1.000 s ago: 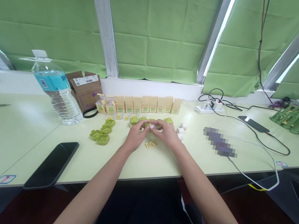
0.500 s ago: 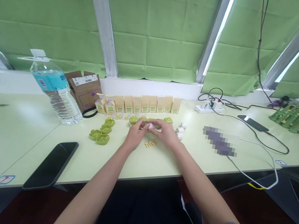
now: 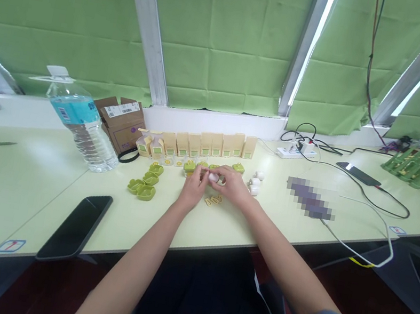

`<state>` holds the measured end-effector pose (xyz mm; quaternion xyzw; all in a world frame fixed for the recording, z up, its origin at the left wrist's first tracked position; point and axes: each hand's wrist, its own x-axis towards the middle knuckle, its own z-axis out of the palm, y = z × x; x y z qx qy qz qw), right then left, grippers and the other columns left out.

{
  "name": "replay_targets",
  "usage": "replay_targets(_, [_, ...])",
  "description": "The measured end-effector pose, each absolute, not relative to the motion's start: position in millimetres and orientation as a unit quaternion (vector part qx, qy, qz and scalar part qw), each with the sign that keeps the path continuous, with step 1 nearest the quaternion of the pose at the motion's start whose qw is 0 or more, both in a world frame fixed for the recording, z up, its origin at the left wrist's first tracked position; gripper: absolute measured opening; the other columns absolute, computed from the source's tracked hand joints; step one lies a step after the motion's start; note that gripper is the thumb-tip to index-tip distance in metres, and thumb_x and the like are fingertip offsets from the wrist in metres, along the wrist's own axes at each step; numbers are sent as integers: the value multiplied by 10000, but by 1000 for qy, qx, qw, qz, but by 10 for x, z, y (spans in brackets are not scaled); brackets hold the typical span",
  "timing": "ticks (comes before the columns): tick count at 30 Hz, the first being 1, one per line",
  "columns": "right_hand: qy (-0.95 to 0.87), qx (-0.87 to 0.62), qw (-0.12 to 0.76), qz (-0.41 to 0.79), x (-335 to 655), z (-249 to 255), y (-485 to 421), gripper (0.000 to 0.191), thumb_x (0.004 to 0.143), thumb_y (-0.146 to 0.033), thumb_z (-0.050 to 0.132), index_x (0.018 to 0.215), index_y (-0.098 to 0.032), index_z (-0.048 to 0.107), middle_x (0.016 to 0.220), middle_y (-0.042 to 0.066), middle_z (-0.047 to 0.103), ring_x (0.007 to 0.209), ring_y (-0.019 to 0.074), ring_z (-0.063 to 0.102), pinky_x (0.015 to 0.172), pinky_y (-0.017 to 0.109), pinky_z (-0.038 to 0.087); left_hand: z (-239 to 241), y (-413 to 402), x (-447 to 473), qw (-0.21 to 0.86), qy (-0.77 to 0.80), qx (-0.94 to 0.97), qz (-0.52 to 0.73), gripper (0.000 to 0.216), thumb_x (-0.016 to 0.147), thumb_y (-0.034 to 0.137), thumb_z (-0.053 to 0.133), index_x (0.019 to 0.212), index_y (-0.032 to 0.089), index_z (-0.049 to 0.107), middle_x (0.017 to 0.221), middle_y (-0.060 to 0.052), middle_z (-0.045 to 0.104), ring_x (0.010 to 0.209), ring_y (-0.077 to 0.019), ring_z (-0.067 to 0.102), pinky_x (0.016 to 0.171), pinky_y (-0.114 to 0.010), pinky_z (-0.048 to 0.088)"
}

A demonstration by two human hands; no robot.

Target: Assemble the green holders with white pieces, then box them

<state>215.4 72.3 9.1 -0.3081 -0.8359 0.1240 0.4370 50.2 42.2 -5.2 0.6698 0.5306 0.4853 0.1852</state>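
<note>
Head camera: near the desk's (image 3: 222,224) far edge, left hand (image 3: 193,189) and right hand (image 3: 232,187) meet, fingertips pinching a small white piece (image 3: 213,177) between them, just above tan cutouts (image 3: 213,200). Its long axis and facing cannot be made out.

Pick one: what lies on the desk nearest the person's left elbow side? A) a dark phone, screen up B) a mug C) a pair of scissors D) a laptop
A: a dark phone lies flat near the desk's front edge, left of the left hand, below the water bottle.
</note>
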Motion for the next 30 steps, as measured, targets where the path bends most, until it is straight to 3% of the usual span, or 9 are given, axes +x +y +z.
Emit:
replay_targets(9, [-836,-314,425,146,2191,99,700,285,904,-248,693,1184,-220,743,1030,85,724,929,206,647,855,341,513,-11,393,478,209,524,660,496,253,1003,438,434,1063,232,568,1000,-50,715,912,-210,667,842,-354,484])
replay_targets(15, [-811,-340,446,164,2201,99,703,296,916,-299,694,1201,-225,729,1066,91,713,946,200,661,834,326,520,23,371,483,250,505,647,514,252,937,218,446,1135,231,601,938,-28,698,897,-190,649,884,-356,487])
replay_targets(18, [-794,-349,467,172,2202,101,710,305,889,-315,719,1176,-213,708,1053,87,726,927,203,666,792,319,525,7,366,498,254,461,677,515,359,860,161,535,1212,221,575,1040,-49,698,940,-184,655,919,-356,499])
replay_targets(22, [-780,-357,480,186,2203,111,710,224,872,-326,723,1063,-213,695,992,58,737,884,196,675,742,307,528,9,346,529,209,461,705,496,455,838,252,666,1281,245,562,1252,-79,658,1011,-190,639,946,-364,504])
replay_targets(30, [-773,-363,491,171,2189,59,743,194,858,-370,736,967,-210,727,910,57,728,835,196,672,782,331,536,26,357,515,168,494,700,489,424,844,386,707,1237,242,638,1101,-52,708,856,-163,616,848,-328,527])
